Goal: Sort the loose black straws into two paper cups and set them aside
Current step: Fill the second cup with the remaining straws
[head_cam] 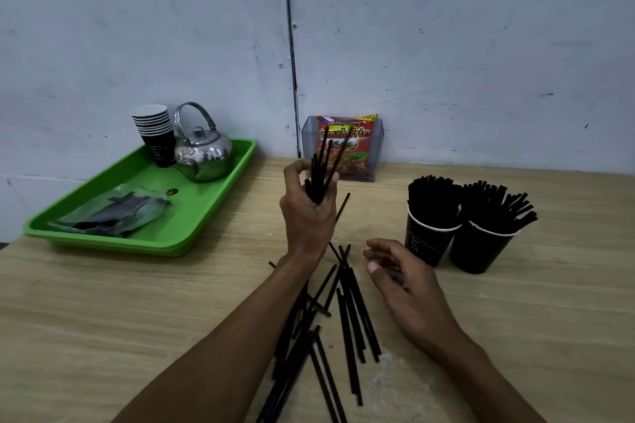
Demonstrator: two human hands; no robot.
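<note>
Straws (347, 316) lie loose on the table (103, 319) nearest me, a crossed scatter running from six o'clock up toward the middle, some passing under my left forearm. I judge the step in hand to be gathering these into a bundle and dropping it into a cup. To do it well I would pick up only a few at a time, square their ends against the table, and feed them in upright, since both cups look nearly full.

My right hand (400, 280) hovers at about four o'clock over the top of the scatter, fingers loosely curled and a little apart; I cannot tell whether it touches a straw.

Farther out, near centre, my left hand (307, 213) is raised with its fingers wrapped round a bundle of straws (319, 175) that fans upward.

At two o'clock stand the two paper cups (426, 237), touching, packed with straws. At ten o'clock a green tray (220, 203) carries a kettle (202, 151), stacked cups (154, 134) and a plastic bag (113, 209). At twelve o'clock a snack packet (347, 148) stands against the wall.
</note>
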